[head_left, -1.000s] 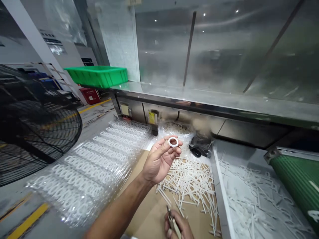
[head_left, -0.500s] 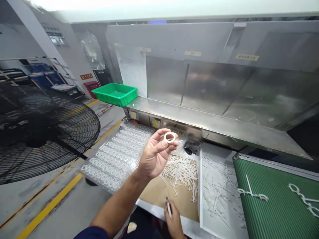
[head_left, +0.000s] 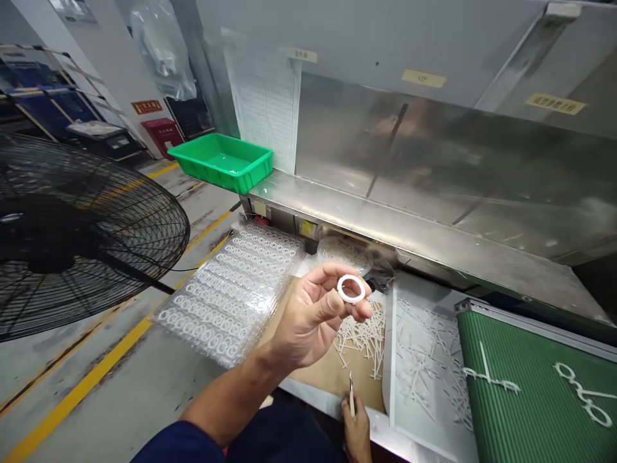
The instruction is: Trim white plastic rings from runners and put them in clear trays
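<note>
Raised in front of me, my left hand (head_left: 311, 315) pinches a white plastic ring (head_left: 341, 293) between thumb and fingers, its opening facing me. Low at the table's front edge, my right hand (head_left: 357, 427) is closed around a small knife (head_left: 352, 402) with a pale handle and a thin metal tip pointing away from me. Beyond the knife, a heap of white plastic sprue sticks (head_left: 364, 334) lies on brown cardboard (head_left: 321, 370). To the left of my left hand is a clear blister tray (head_left: 231, 289) with rows of white rings.
A green conveyor belt (head_left: 535, 399) at the right carries white molded pieces (head_left: 585, 392). Beside it, a white-walled bin (head_left: 405, 418) holds scattered sprues. A green crate (head_left: 255, 175) sits at the steel shelf's (head_left: 332, 199) left end. A black fan (head_left: 120, 231) stands at left.
My view has shifted closer and downward. The left hand with the ring appears farther right and lower, and the right hand with the knife also appears farther right. Both grips are unchanged.
</note>
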The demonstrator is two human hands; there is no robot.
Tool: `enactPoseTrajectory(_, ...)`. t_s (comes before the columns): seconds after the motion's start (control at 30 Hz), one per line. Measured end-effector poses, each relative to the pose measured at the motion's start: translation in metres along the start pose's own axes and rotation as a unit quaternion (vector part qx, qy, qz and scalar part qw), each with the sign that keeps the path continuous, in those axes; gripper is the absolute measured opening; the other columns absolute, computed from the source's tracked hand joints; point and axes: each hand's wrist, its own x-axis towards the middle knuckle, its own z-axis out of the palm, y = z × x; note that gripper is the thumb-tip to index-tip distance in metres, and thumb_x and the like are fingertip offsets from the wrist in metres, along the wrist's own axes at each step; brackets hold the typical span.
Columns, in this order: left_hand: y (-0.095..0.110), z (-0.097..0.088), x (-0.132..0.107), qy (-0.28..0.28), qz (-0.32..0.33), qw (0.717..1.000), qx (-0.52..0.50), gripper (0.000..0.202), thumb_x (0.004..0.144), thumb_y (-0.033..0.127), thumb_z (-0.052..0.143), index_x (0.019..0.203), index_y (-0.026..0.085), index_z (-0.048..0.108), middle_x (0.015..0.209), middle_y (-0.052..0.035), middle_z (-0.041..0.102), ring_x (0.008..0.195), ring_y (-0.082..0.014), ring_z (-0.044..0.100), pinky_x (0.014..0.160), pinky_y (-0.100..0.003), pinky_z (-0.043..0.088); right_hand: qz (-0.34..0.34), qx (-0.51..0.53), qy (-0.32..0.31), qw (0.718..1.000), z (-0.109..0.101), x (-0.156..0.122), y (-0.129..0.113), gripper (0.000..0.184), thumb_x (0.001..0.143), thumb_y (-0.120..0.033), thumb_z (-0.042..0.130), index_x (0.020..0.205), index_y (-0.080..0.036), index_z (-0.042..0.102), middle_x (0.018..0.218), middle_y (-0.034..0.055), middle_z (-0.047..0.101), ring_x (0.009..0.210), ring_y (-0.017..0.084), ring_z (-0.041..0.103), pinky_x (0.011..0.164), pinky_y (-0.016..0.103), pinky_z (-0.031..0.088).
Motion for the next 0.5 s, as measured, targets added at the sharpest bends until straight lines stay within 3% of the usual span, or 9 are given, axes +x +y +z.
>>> enactPoseTrajectory(0.23, 0.005, -0.01, 0.009, 0.014, -0.03, 0.999, -0.001, 0.036, 0.082, 0.035, 0.09, 0.105, 0.015, 0.071, 0.094, -0.0075, 0.075, 0.074, -0.015, 0.075, 0.071, -0.024, 0.062, 0.041, 0.002, 0.002, 0.999, 0.002, 0.005, -0.003, 0.03, 0.102, -0.035, 0.07, 0.125, -0.015, 0.069, 0.125, 0.0086, 0.071, 0.108, 0.026, 0.072, 0.091, 0.045, 0.062)
enactPoseTrajectory(0.5, 0.007, -0.013, 0.019, -0.002, -0.03, 0.999, -0.016, 0.027, 0.083, 0.026, 0.089, 0.105, 0.017, 0.077, 0.095, -0.0065, 0.077, 0.077, -0.0143, 0.076, 0.074, -0.023, 0.062, 0.026, 0.019, 0.013, 0.999, 0.005, 0.004, -0.011, 0.035, 0.102, -0.036, 0.069, 0.13, -0.016, 0.066, 0.129, 0.0094, 0.069, 0.108, 0.026, 0.071, 0.09, 0.045, 0.063)
